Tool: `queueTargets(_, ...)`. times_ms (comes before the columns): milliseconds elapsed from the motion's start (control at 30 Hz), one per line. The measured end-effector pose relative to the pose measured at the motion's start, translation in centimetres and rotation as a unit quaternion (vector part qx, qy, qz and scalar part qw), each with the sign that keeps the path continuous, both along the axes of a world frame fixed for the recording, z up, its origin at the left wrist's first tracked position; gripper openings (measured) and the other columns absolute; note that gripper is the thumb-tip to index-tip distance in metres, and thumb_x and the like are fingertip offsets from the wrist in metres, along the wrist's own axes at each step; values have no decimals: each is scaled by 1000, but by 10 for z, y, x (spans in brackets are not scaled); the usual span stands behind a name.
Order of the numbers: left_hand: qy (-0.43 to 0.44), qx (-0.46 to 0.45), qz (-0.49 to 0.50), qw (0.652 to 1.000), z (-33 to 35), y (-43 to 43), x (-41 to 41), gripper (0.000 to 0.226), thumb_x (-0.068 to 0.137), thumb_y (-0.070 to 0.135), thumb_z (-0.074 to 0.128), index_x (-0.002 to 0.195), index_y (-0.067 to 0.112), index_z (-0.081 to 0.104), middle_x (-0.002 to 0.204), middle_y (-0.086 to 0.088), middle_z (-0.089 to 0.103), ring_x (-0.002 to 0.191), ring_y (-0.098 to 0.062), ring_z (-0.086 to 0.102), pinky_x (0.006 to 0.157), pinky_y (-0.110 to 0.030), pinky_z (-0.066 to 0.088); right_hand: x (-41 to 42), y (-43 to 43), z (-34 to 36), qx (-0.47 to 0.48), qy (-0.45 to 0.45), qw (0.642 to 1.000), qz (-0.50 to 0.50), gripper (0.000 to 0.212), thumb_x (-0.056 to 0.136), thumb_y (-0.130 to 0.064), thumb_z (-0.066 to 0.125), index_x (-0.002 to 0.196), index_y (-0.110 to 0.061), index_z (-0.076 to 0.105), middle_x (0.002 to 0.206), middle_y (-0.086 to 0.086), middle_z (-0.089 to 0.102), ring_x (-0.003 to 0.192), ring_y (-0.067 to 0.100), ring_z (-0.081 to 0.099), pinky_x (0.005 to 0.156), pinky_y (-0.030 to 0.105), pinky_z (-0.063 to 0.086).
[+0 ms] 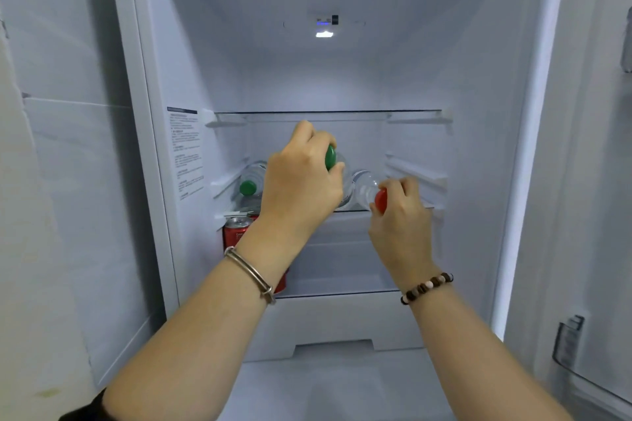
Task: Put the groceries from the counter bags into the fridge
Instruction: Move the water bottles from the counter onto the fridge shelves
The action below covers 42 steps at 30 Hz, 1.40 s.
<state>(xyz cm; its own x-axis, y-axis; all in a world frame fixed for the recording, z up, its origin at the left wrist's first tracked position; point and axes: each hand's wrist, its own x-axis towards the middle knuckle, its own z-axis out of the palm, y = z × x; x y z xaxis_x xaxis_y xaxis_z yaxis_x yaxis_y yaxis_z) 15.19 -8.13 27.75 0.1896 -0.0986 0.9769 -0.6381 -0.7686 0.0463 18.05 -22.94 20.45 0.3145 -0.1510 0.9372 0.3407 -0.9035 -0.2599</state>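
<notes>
The fridge stands open in front of me. My left hand grips the green-capped end of a clear water bottle lying on the middle glass shelf. My right hand pinches the red cap of a second clear bottle lying beside it to the right. A third bottle with a green cap lies at the shelf's left end, untouched. A red soda can stands on the shelf below, partly hidden by my left wrist.
An upper glass shelf spans the fridge above my hands. A white drawer front sits below the lower shelf. The open door's clear bin is at the right. A white wall panel is at the left.
</notes>
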Motion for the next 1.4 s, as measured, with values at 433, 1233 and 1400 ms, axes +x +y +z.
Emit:
queueTargets(433, 43, 122, 44, 991, -52, -3, 72, 20, 68, -1, 74, 80, 4, 59, 84, -11, 52, 49, -23, 47, 43, -33, 45, 25, 1, -8, 21, 114, 993, -9, 33, 77, 0, 65, 109, 0, 60, 109, 18, 58, 81, 38, 61, 64, 35, 48)
queueTargets(1233, 253, 170, 108, 946, -53, 21, 187, 47, 86, 37, 50, 131, 23, 51, 138, -2, 45, 132, -25, 29, 111, -44, 22, 107, 29, 16, 17, 250, 968, -10, 27, 83, -10, 55, 110, -9, 54, 103, 10, 58, 87, 27, 56, 70, 32, 44)
queueTargets(1400, 299, 171, 76, 936, -52, 22, 194, 50, 93, 34, 42, 143, 29, 36, 153, 5, 28, 144, -23, 11, 114, -50, 6, 122, 30, 19, 43, 269, 962, 13, 27, 85, -17, 56, 108, -9, 45, 86, 6, 53, 72, 25, 47, 62, 28, 33)
